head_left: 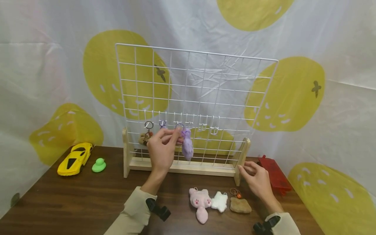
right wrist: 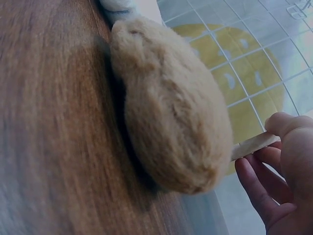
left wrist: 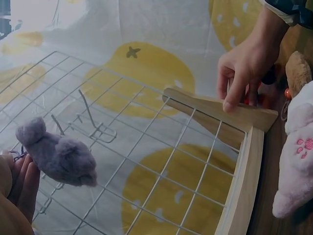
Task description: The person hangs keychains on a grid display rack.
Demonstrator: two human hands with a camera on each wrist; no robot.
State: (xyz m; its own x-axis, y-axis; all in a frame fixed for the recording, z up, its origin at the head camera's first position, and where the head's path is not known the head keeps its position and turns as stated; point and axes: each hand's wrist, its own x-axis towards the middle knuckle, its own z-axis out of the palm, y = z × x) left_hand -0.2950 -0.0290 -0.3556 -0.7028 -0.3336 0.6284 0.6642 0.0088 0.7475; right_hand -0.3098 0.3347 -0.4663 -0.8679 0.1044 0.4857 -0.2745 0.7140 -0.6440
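Observation:
My left hand pinches the ring of a purple plush keychain, which hangs in front of a white wire grid rack. White hooks line a lower row of the grid. A brown plush keychain hangs at the left; beside it a purple ring is on a hook, its lower part hidden by my hand. With thumb and fingers, my right hand holds the right wooden upright of the stand. In the left wrist view, the purple plush lies close to the fingertips.
Before the rack lie a pink plush, a white plush and a brown plush with a ring. A red box sits at the right, a yellow toy car and a green toy duck at the left.

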